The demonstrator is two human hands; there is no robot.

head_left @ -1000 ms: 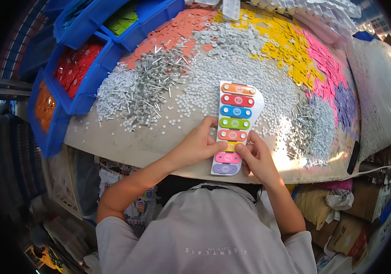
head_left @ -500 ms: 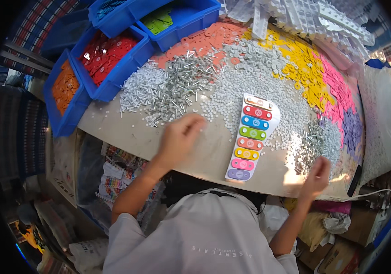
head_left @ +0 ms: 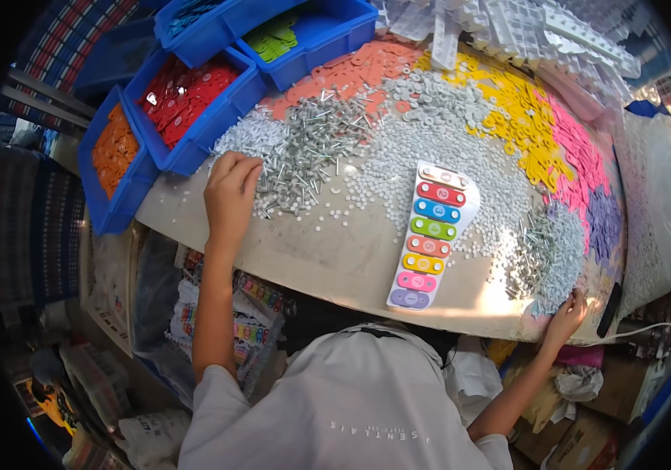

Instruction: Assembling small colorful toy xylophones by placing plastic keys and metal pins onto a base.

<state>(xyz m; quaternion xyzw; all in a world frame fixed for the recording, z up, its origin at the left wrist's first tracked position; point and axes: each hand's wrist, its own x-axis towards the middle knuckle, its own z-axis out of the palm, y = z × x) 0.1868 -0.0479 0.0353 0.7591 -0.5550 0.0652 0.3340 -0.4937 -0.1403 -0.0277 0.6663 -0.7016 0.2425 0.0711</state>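
- Head view: the left hand (head_left: 228, 190) is up among the hardware, fingers bent in, thumb close to the fingertips; whether a piece is pinched there, I can't tell from my seat.
- Those fingers are at the white pins (head_left: 248, 131), silver pins (head_left: 321, 135) just beside.
- Across the way, the right hand (head_left: 568, 318) has its fingers partly curled at the near edge of the pale pins (head_left: 561, 270); again, I can't make out any grip.
- Between the hands, untouched, the strip of coloured bars (head_left: 433, 228) lies on the worktable (head_left: 328, 262), white discs (head_left: 398, 160) spread around its far end.
- White caps (head_left: 450, 233) show on most bars; the two nearest the person seem to lack them.
- I'd call this step picking small parts, both hands at once. Next move, as I judge it, calls for a fine pinch taking only a few pins.
- Farther out: yellow pieces (head_left: 512, 121), pink pieces (head_left: 577, 149), a blue bin (head_left: 197, 153) of red pieces (head_left: 193, 98).
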